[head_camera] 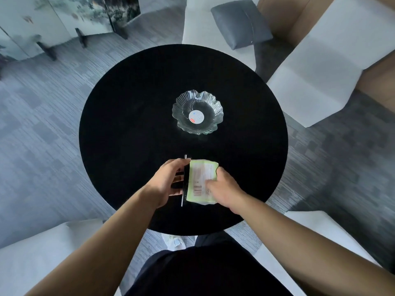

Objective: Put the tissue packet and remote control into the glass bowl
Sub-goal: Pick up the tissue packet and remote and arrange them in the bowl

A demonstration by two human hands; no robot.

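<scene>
A round black table (pixel 132 116) stood on grey patterned carpet (pixel 42 124). Beyond the table sat a white chair (pixel 213 28) with a grey cushion (pixel 241 23) on it. A painted folding screen (pixel 53 20) stood off to the table's far left. Under the table's near edge, a white shoe (pixel 174 241) showed.

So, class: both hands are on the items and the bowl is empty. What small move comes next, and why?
Probably lift the packet with the right hand and carry it forward to the bowl, which sits empty beyond it.
</scene>
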